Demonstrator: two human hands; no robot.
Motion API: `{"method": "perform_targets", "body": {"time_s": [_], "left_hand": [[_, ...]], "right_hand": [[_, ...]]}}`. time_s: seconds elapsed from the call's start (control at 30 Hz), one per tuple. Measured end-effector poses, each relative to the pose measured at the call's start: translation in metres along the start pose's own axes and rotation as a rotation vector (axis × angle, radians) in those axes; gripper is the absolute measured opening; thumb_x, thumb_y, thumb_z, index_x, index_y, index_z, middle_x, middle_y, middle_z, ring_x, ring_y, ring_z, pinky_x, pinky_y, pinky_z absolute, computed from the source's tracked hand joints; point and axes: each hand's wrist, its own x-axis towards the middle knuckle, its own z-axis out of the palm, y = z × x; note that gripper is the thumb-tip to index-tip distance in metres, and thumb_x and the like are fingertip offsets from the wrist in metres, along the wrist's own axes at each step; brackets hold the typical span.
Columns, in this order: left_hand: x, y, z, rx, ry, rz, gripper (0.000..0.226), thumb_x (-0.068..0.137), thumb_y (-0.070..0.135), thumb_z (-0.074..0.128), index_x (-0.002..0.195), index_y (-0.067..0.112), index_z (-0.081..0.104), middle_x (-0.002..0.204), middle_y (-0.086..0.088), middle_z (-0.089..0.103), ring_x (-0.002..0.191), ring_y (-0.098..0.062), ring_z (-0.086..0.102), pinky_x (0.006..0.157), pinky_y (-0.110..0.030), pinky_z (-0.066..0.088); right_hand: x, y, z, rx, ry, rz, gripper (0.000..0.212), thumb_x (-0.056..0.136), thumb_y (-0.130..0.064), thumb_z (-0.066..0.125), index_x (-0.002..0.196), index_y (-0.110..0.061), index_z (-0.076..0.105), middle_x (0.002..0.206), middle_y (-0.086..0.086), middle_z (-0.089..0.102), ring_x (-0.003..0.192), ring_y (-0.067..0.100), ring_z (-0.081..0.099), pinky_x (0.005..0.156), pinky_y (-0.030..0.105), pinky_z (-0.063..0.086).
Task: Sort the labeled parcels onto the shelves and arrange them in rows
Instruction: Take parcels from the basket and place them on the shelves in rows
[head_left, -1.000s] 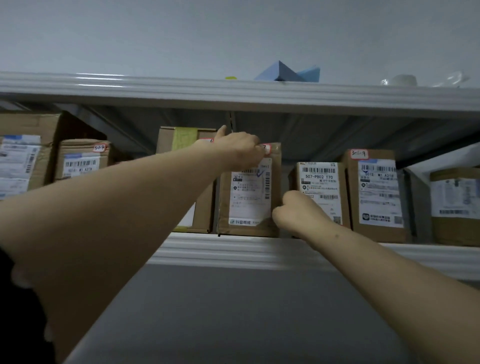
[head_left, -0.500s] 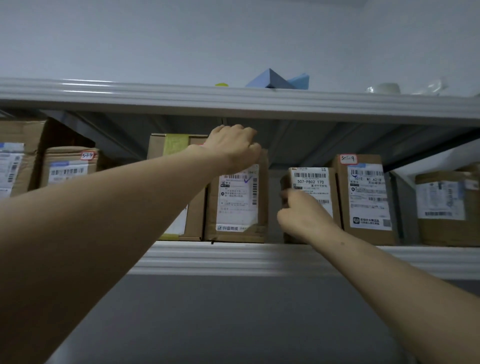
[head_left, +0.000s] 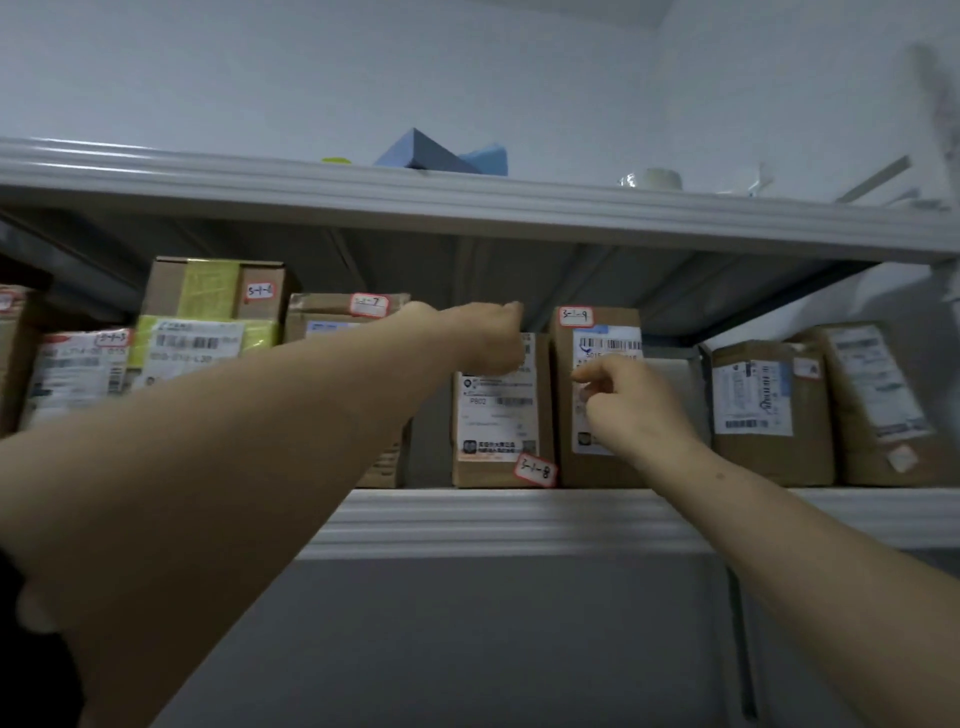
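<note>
**Grey shelving, parcels in a row**

Head view: a metal shelf (head_left: 519, 519) crosses mid-frame, lined with cardboard parcels. At centre, the left hand (head_left: 483, 335) grips the top of the parcel tagged 3-1-8 (head_left: 498, 421). The right hand (head_left: 628, 400), fingers curled, is in front of the 3-1-9 parcel (head_left: 597, 332); its grip is unclear.

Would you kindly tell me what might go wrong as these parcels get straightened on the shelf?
1. The left hand grips the 3-1-8 parcel only at its top, and it stands at the shelf lip; a pull may tip it off.
2. The 3-1-8 sticker hangs over the box's corner against the 3-1-9 parcel; sliding might peel it.
</note>
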Motion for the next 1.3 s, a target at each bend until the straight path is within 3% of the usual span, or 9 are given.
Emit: {"method": "perform_targets", "body": {"time_s": [0.07, 0.13, 0.2, 0.37, 0.6, 1.0, 1.13, 1.23, 1.3], "left_hand": [[0.006, 0.005, 0.005, 0.015, -0.046, -0.018, 0.05, 0.099, 0.017, 0.037, 0.148, 0.011, 0.028, 0.149, -0.012, 0.037, 0.137, -0.028, 0.035, 0.108, -0.037, 0.031], [0.007, 0.009, 0.003, 0.035, -0.037, -0.013, 0.041, 0.098, 0.016, 0.038, 0.138, 0.011, 0.043, 0.137, -0.01, 0.05, 0.126, -0.027, 0.046, 0.098, -0.034, 0.037], [0.007, 0.01, -0.002, 0.043, -0.01, -0.004, 0.038, 0.098, 0.016, 0.037, 0.134, 0.011, 0.048, 0.131, -0.008, 0.053, 0.122, -0.025, 0.048, 0.092, -0.033, 0.038], [0.003, 0.008, -0.005, 0.021, 0.009, 0.004, 0.037, 0.098, 0.018, 0.037, 0.134, 0.015, 0.046, 0.131, -0.007, 0.052, 0.121, -0.024, 0.048, 0.09, -0.032, 0.036], [0.003, -0.005, -0.004, 0.082, 0.007, -0.039, 0.039, 0.097, 0.018, 0.037, 0.135, 0.014, 0.047, 0.133, -0.007, 0.051, 0.123, -0.025, 0.047, 0.086, -0.03, 0.034], [-0.005, -0.021, 0.002, 0.226, 0.066, -0.063, 0.037, 0.097, 0.025, 0.042, 0.132, 0.015, 0.048, 0.125, -0.007, 0.056, 0.113, -0.025, 0.054, 0.08, -0.032, 0.038], [0.0, -0.009, 0.001, 0.09, 0.239, -0.025, 0.048, 0.096, 0.027, 0.039, 0.142, 0.013, 0.038, 0.142, -0.012, 0.041, 0.128, -0.03, 0.043, 0.099, -0.041, 0.04], [0.01, 0.014, -0.002, -0.092, 0.303, 0.035, 0.052, 0.097, 0.021, 0.037, 0.148, 0.015, 0.029, 0.151, -0.01, 0.032, 0.137, -0.029, 0.033, 0.108, -0.038, 0.031], [0.019, 0.032, -0.002, -0.192, 0.265, 0.063, 0.054, 0.098, 0.021, 0.037, 0.15, 0.016, 0.024, 0.156, -0.008, 0.026, 0.142, -0.025, 0.025, 0.112, -0.036, 0.024]], "right_hand": [[0.002, 0.008, -0.002, -0.009, -0.055, -0.006, 0.04, 0.089, -0.001, 0.047, 0.124, -0.018, 0.055, 0.121, 0.003, 0.055, 0.104, 0.017, 0.053, 0.073, 0.028, 0.051], [0.003, 0.012, -0.001, -0.037, -0.104, -0.022, 0.043, 0.088, 0.002, 0.049, 0.127, -0.016, 0.055, 0.122, 0.004, 0.057, 0.113, 0.02, 0.054, 0.092, 0.038, 0.051], [0.003, 0.013, 0.002, -0.074, -0.154, -0.033, 0.045, 0.087, 0.003, 0.049, 0.128, -0.013, 0.055, 0.123, 0.007, 0.058, 0.116, 0.023, 0.053, 0.098, 0.041, 0.048], [0.003, 0.011, 0.016, -0.156, -0.276, -0.027, 0.011, 0.087, -0.006, 0.053, 0.095, -0.008, 0.06, 0.094, 0.008, 0.061, 0.09, 0.024, 0.059, 0.074, 0.033, 0.052], [0.003, 0.003, 0.035, -0.087, -0.305, -0.029, 0.02, 0.086, -0.011, 0.057, 0.105, -0.006, 0.063, 0.095, 0.013, 0.067, 0.089, 0.028, 0.064, 0.081, 0.046, 0.055], [-0.005, -0.008, 0.047, -0.139, -0.318, -0.103, 0.016, 0.087, -0.014, 0.056, 0.101, -0.007, 0.062, 0.095, 0.01, 0.064, 0.09, 0.027, 0.061, 0.07, 0.032, 0.048], [0.001, 0.002, 0.026, -0.075, -0.124, -0.139, 0.044, 0.088, -0.006, 0.052, 0.131, -0.014, 0.051, 0.125, 0.008, 0.055, 0.113, 0.025, 0.053, 0.094, 0.039, 0.048], [0.013, 0.023, -0.005, 0.006, 0.131, -0.134, 0.051, 0.088, -0.005, 0.054, 0.136, -0.018, 0.044, 0.137, 0.007, 0.04, 0.122, 0.023, 0.045, 0.088, 0.028, 0.044], [0.019, 0.039, -0.022, -0.004, 0.201, -0.026, 0.053, 0.089, -0.011, 0.057, 0.139, -0.017, 0.039, 0.141, 0.009, 0.033, 0.125, 0.025, 0.041, 0.086, 0.029, 0.041]]}}
